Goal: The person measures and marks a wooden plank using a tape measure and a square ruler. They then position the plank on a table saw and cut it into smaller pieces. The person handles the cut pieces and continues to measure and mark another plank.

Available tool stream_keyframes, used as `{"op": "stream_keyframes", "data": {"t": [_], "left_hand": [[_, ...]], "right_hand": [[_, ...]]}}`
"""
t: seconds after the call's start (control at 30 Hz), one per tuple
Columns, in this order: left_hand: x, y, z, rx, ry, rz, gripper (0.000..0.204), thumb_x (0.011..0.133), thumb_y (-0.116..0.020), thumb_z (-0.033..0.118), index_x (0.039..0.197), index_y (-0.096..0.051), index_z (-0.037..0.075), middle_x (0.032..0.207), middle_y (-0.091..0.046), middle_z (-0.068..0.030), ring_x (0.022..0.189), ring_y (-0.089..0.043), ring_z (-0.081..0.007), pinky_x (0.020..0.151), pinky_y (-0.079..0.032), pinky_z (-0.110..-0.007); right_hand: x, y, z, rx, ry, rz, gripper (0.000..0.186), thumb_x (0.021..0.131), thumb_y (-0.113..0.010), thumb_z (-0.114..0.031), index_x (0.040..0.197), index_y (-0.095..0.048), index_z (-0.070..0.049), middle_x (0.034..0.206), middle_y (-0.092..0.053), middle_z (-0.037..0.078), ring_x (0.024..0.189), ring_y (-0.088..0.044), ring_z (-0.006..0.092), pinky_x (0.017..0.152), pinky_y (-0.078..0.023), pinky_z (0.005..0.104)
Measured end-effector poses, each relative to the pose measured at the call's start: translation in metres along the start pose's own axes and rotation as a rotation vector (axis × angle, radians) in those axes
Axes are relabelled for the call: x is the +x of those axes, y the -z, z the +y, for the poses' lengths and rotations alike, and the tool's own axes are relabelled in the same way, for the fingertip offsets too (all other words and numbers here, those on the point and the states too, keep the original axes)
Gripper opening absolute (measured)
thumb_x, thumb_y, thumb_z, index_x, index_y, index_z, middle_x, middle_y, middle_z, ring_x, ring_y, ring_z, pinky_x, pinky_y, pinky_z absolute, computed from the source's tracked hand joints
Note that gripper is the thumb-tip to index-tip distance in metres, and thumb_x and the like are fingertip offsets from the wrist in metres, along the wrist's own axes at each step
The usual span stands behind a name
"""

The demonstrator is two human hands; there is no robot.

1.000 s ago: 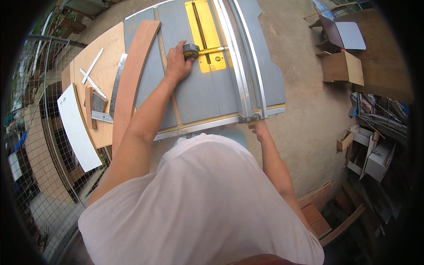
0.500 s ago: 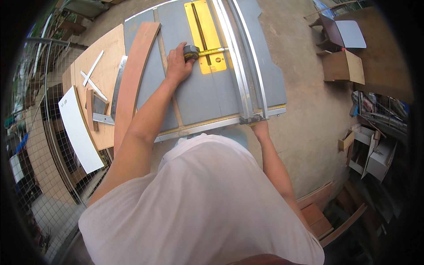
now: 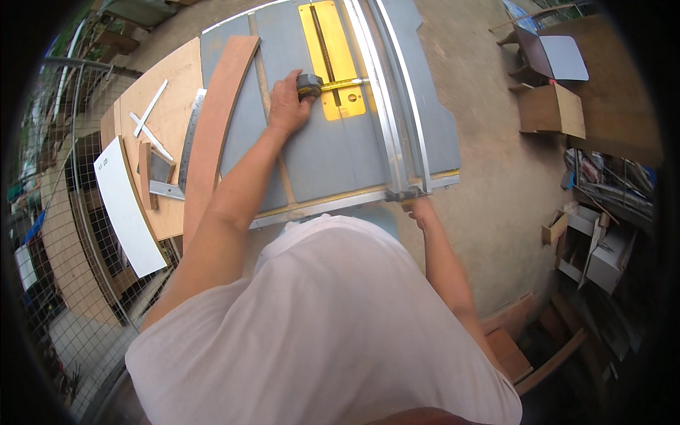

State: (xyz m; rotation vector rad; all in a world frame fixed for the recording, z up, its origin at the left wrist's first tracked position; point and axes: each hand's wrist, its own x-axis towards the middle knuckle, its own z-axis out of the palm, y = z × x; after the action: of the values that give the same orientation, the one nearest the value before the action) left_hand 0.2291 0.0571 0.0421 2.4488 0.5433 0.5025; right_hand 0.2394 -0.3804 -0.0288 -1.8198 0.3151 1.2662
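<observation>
We keep the left grip (image 3: 288, 108) closed around the tape (image 3: 309, 86), its span to the fence (image 3: 387, 134) unchanged; right grip (image 3: 420, 211) closure indiscernible.

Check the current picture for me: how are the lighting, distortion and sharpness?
Head view: soft, fairly even daylight across the grey saw table; head view: fisheye bending curves the silver fence, and the corners go black; head view: the left hand is clear, but the markings on the yellow tape blade are too small to read.
</observation>
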Motion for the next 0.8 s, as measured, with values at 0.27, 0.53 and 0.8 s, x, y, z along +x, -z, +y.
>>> {"op": "stream_keyframes", "data": {"t": [0.27, 0.53, 0.8], "left_hand": [[0.001, -0.001, -0.001, 0.003, -0.033, 0.007, 0.07, 0.078, -0.076, 0.014, 0.14, -0.045, 0.01, 0.11, -0.058, -0.0183, 0.105, -0.053, -0.0377, 0.095, -0.043, -0.047], [0.002, 0.001, 0.003, 0.005, -0.014, -0.002, 0.068, 0.078, -0.076, 0.013, 0.139, -0.046, 0.011, 0.11, -0.059, -0.0183, 0.105, -0.053, -0.0375, 0.095, -0.043, -0.047], [0.002, -0.001, 0.0, -0.001, -0.019, 0.005, 0.068, 0.078, -0.075, 0.012, 0.139, -0.046, 0.01, 0.111, -0.059, -0.0177, 0.106, -0.053, -0.037, 0.096, -0.042, -0.046]], "right_hand": [[0.009, -0.009, 0.014, 0.133, 0.187, 0.154, 0.009, 0.086, -0.058, -0.006, 0.086, -0.066, -0.002, 0.074, -0.064, 0.008, 0.061, -0.056, 0.0167, 0.054, -0.041, 0.034], [0.003, -0.011, 0.005, 0.158, 0.168, 0.204, 0.006, 0.081, -0.062, 0.001, 0.08, -0.068, 0.002, 0.071, -0.065, 0.011, 0.06, -0.058, 0.018, 0.053, -0.042, 0.036], [0.009, -0.01, 0.012, 0.144, 0.185, 0.209, 0.002, 0.078, -0.066, 0.001, 0.078, -0.068, 0.002, 0.069, -0.065, 0.01, 0.059, -0.058, 0.0176, 0.052, -0.042, 0.0369]]}}
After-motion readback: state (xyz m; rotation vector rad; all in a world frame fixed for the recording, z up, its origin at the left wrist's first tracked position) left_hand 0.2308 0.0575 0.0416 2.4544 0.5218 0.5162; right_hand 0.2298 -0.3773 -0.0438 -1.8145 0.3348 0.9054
